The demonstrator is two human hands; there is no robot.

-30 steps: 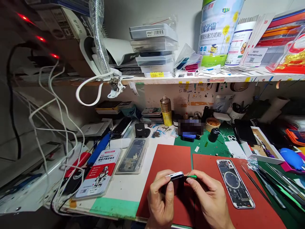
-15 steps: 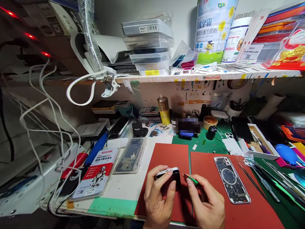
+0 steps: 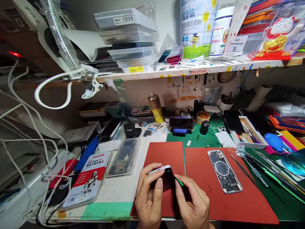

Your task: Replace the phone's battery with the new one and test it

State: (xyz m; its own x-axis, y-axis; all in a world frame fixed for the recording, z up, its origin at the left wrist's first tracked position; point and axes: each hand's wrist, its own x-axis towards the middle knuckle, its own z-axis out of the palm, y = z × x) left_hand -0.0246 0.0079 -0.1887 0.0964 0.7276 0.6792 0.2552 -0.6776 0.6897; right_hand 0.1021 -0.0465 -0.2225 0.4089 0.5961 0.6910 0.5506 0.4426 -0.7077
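Note:
My left hand [image 3: 149, 198] is closed around a smartphone [image 3: 169, 174], its pale edge with the port turned up and its dark face tilted toward me. My right hand [image 3: 193, 198] pinches a small green-handled pry tool [image 3: 179, 182] against the phone's right edge. The tool's tip is hidden beside the phone. Both hands are over the left red mat [image 3: 164, 151]. To their right, a phone back panel with a ring-shaped coil [image 3: 221, 169] lies on the right red mat [image 3: 252, 203].
A boxed battery [image 3: 87, 181] and a clear phone case box [image 3: 125, 156] lie at left. Tweezers [image 3: 243, 170] and several slim tools [image 3: 264, 175] rest at right. A spray can [image 3: 156, 109] stands at the back, below a loaded shelf [image 3: 152, 74]. White cables [image 3: 56, 136] hang at left.
My right hand has brought the green pry tool left against the phone's edge; before, a gap lay between them. The camera view has shifted, moving the scene left.

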